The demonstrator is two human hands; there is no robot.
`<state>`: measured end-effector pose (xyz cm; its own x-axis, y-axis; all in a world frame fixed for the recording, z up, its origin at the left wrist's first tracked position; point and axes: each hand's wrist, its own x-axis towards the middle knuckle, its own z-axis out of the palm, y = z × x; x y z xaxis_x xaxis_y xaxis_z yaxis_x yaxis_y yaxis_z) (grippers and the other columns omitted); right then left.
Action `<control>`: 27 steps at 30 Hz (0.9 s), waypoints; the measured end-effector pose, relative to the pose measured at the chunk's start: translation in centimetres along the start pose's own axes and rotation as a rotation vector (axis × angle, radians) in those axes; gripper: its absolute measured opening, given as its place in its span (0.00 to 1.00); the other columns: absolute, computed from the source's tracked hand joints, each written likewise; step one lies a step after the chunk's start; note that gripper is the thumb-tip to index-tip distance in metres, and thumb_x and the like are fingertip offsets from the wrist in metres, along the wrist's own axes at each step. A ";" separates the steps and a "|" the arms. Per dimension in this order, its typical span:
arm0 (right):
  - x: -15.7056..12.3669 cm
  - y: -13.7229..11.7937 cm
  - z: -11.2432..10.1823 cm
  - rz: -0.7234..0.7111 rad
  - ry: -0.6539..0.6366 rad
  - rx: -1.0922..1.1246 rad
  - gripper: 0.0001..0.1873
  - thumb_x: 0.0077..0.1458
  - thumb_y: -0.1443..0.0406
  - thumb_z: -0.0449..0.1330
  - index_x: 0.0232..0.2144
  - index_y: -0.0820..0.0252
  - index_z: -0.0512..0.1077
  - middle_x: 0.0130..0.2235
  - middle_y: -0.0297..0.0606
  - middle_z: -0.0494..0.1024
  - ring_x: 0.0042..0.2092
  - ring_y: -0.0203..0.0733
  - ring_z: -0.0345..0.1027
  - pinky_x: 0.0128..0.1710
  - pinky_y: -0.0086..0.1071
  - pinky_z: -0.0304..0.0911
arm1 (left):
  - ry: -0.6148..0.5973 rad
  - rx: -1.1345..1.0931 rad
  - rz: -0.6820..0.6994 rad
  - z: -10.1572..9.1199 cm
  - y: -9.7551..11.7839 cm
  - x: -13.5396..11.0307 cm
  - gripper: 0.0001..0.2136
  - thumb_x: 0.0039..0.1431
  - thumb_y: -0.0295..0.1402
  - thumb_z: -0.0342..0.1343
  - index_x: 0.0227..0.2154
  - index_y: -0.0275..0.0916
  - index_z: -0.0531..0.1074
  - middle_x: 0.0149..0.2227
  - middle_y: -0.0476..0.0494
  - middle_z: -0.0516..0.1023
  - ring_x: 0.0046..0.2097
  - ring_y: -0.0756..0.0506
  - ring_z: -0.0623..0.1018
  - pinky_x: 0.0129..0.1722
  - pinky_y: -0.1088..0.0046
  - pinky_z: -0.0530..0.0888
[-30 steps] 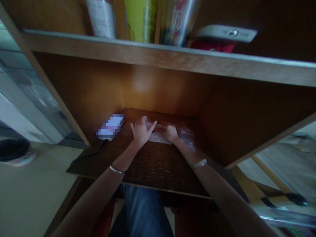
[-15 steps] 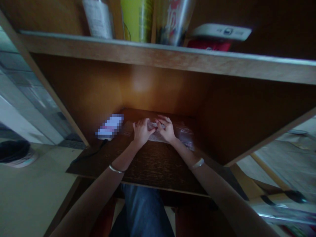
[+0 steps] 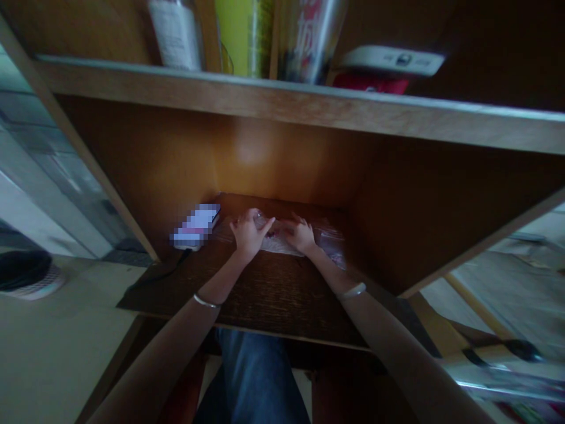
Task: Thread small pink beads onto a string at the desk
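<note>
A clear plastic bag [image 3: 282, 245] lies crumpled on the dark wooden desk top [image 3: 282, 294], with a few small dark reddish bits showing in its middle. My left hand [image 3: 248, 235] grips its left side, thumb stretched to the right and fingers bent over the film. On the other side my right hand [image 3: 302, 237] has its fingers curled onto the bag's right part; the fingertips are blurred. Beside my right wrist is another clear packet [image 3: 332, 247] with small things in it, too dim to name. More clear film [image 3: 224, 231] lies left of my left hand.
A phone [image 3: 196, 227] with a blurred-out screen leans at the left wall, a cable running from it. Overhead, a shelf edge [image 3: 282, 100] carries a white bottle [image 3: 175, 35], a yellow container [image 3: 238, 38] and a clear jar [image 3: 309, 41]. Side panels close in both sides.
My hands have moved apart: the left slid slightly left, the right shifted slightly right and its fingers curled down. More of the bag's middle shows between them.
</note>
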<state>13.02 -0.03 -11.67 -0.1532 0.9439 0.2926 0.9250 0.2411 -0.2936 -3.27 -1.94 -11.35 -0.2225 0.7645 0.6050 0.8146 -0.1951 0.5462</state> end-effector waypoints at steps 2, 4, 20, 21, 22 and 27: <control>0.0 0.3 0.1 -0.036 -0.050 0.031 0.22 0.57 0.61 0.56 0.55 0.44 0.66 0.64 0.39 0.57 0.60 0.54 0.56 0.55 0.53 0.54 | -0.007 -0.010 -0.008 -0.1 0.1 0.0 0.20 0.53 0.50 0.57 0.42 0.42 0.69 0.42 0.43 0.78 0.46 0.38 0.75 0.52 0.55 0.61; 0.0 0.4 0.2 -0.076 -0.086 0.056 0.20 0.57 0.59 0.56 0.52 0.42 0.69 0.64 0.37 0.57 0.61 0.55 0.56 0.56 0.54 0.52 | -0.014 -0.022 -0.015 -0.1 0.1 0.0 0.19 0.53 0.50 0.56 0.42 0.42 0.69 0.42 0.43 0.78 0.47 0.38 0.75 0.52 0.55 0.61; -0.3 -0.8 -0.1 -0.181 0.519 0.308 0.12 0.58 0.58 0.56 0.36 0.56 0.76 0.48 0.41 0.73 0.52 0.46 0.65 0.52 0.42 0.59 | -0.201 0.119 0.223 -0.6 0.7 -0.5 0.18 0.52 0.41 0.59 0.44 0.40 0.67 0.44 0.39 0.76 0.49 0.37 0.72 0.51 0.57 0.59; -0.6 -1.1 -0.2 -0.243 0.513 0.299 0.13 0.58 0.58 0.55 0.37 0.55 0.76 0.50 0.39 0.72 0.52 0.46 0.64 0.52 0.42 0.58 | -0.216 0.129 0.214 -0.6 0.7 -0.4 0.18 0.53 0.39 0.59 0.44 0.39 0.67 0.44 0.38 0.76 0.49 0.37 0.72 0.51 0.57 0.59; -0.9 -1.4 -0.3 -0.298 0.486 0.283 0.13 0.59 0.57 0.54 0.38 0.53 0.76 0.52 0.38 0.71 0.53 0.46 0.63 0.53 0.42 0.58 | -0.224 0.135 0.199 -0.5 0.7 -0.4 0.17 0.53 0.38 0.58 0.45 0.39 0.67 0.44 0.38 0.76 0.49 0.37 0.72 0.51 0.57 0.59; -0.8 -1.4 0.1 -0.284 0.345 0.204 0.17 0.61 0.59 0.49 0.49 0.51 0.72 0.61 0.36 0.63 0.58 0.46 0.58 0.56 0.44 0.55 | -0.174 0.070 0.131 -0.5 0.6 -0.2 0.15 0.54 0.38 0.57 0.43 0.41 0.68 0.45 0.41 0.76 0.49 0.38 0.73 0.51 0.57 0.59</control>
<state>11.81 -1.11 -11.64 -0.2339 0.7128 0.6612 0.7709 0.5504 -0.3205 -2.96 -2.53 -10.89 -0.0218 0.8311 0.5557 0.8668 -0.2613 0.4248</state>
